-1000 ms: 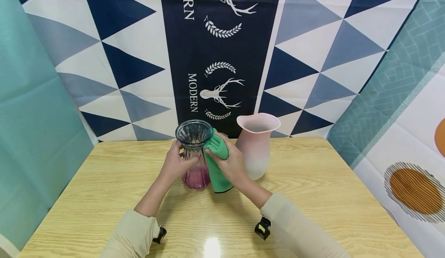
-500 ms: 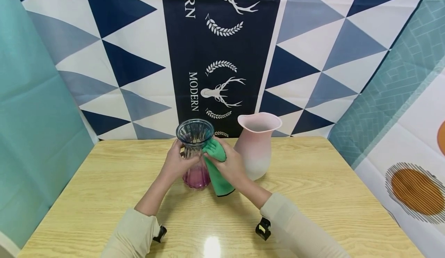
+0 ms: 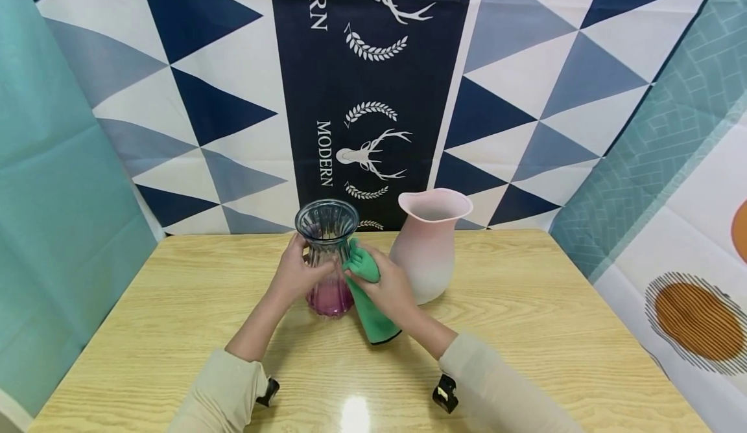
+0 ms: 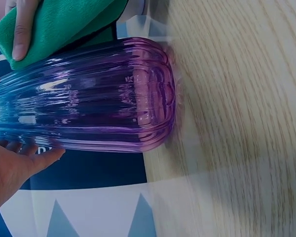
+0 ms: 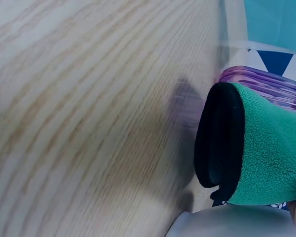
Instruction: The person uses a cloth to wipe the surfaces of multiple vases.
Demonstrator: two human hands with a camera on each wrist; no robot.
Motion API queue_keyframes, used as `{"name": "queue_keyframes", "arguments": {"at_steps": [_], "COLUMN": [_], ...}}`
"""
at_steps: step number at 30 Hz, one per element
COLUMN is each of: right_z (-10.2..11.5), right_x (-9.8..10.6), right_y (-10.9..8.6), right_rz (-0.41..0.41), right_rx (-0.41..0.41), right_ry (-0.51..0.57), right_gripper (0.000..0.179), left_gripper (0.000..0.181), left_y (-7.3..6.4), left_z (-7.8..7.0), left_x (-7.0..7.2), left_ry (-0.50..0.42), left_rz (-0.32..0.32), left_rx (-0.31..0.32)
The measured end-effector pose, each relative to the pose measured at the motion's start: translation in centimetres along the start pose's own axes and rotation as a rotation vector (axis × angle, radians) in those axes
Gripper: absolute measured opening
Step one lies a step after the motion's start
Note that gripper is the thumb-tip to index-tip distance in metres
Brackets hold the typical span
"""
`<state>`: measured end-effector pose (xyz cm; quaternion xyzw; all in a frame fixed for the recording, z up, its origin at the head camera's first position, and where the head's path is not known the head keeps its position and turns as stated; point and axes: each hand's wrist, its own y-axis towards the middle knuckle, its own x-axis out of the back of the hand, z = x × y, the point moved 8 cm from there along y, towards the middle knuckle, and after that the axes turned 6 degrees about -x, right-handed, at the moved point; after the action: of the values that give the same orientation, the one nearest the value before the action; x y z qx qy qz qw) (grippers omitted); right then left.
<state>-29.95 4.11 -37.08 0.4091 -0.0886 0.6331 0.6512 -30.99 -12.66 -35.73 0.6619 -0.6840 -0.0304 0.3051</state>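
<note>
A ribbed glass vase point(image 3: 328, 277), blue at its flared rim and pink-purple at its base, stands upright on the table. My left hand point(image 3: 294, 273) grips its neck from the left, thumb across the front. My right hand point(image 3: 388, 284) holds a folded green cloth point(image 3: 373, 313) with a black edge against the vase's right side. In the left wrist view, a finger lies over the cloth point(image 4: 74, 24) beside the glass vase point(image 4: 98, 98). The cloth's point(image 5: 271, 148) loose end hangs below the hand in the right wrist view.
A pink-and-white ceramic vase point(image 3: 428, 251) stands just right of my right hand. The wooden table point(image 3: 175, 329) ends at a patterned cloth backdrop point(image 3: 233, 96), with hanging fabric on both sides.
My right hand has slid down the vase's right side with the green cloth, its loose end coming nearer to me. The left hand and the glass vase stay in place.
</note>
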Motion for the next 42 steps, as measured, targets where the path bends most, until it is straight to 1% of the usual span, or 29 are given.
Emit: {"name": "queue_keyframes", "arguments": {"at_steps": [6, 8, 12, 13, 15, 17, 19, 24, 29, 37, 42], "right_z": [-0.6, -0.8, -1.3, -1.4, -1.6, -1.9, -2.1, -2.5, -2.8, -2.9, -3.0], "right_x": [-0.4, -0.5, -0.9, -1.0, -1.2, -1.4, -1.6, -1.9, -2.2, -2.4, -2.5], "right_y": [-0.5, -0.8, -1.3, -1.5, -1.7, -1.8, -1.9, -2.0, -2.1, -2.2, -2.3], "right_rz": [0.022, 0.032, 0.060, 0.070, 0.086, 0.100, 0.112, 0.151, 0.176, 0.202, 0.215], "right_rx": [-0.001, -0.001, -0.015, -0.021, -0.031, -0.042, -0.050, -0.077, -0.085, -0.083, -0.074], "right_ry": [-0.093, -0.123, -0.186, -0.202, -0.230, -0.257, -0.274, -0.300, -0.319, -0.354, -0.374], "right_gripper": [0.054, 0.053, 0.053, 0.053, 0.053, 0.054, 0.054, 0.055, 0.055, 0.056, 0.056], "left_gripper": [0.070, 0.069, 0.068, 0.069, 0.071, 0.073, 0.075, 0.082, 0.081, 0.082, 0.079], "left_y": [-0.1, -0.3, -0.3, -0.3, -0.2, -0.2, -0.2, -0.5, -0.5, -0.5, -0.5], "left_z": [0.2, -0.8, -0.9, -0.9, 0.0, 0.0, 0.1, 0.4, 0.5, 0.3, 0.1], "left_x": [-0.1, 0.0, -0.1, -0.1, -0.2, -0.2, -0.2, -0.3, -0.3, -0.1, 0.1], "left_ry": [-0.012, -0.019, -0.024, -0.023, -0.026, -0.025, -0.029, -0.025, -0.015, 0.003, 0.018], "left_rz": [-0.008, -0.002, 0.000, 0.002, -0.008, -0.013, -0.019, -0.029, -0.031, -0.035, -0.068], "left_rx": [-0.009, 0.000, 0.003, 0.005, -0.012, -0.019, -0.011, 0.037, 0.050, 0.026, 0.006]}}
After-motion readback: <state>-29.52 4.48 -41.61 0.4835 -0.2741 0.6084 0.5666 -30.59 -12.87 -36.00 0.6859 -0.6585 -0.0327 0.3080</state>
